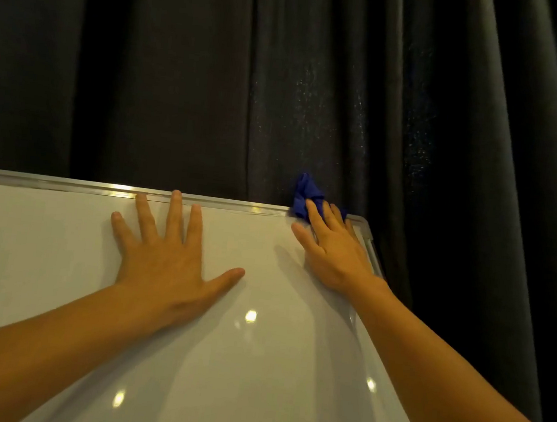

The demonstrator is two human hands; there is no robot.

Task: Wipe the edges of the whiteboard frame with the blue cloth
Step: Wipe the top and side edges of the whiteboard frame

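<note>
Your left hand [166,254] lies flat on the whiteboard [57,273]. Its fingers are spread wide and the thumb sticks out to the side. The tips of the longest fingers reach the shiny frame [66,186] along the top edge. This hand holds nothing.

Your right hand [331,250] is up by the top corner of the frame, off to the thumb side of your left hand. Its fingers lie close together and look fairly straight, pressing down on the blue cloth [306,196]. The thumb rests on the white board, a little apart from the fingers.

The blue cloth sits under your right fingertips, right on the top edge of the frame, just next to the corner. Part of it is bunched up and pokes out past your fingertips.

Behind both hands hangs a dark curtain [182,63] with long folds.
</note>
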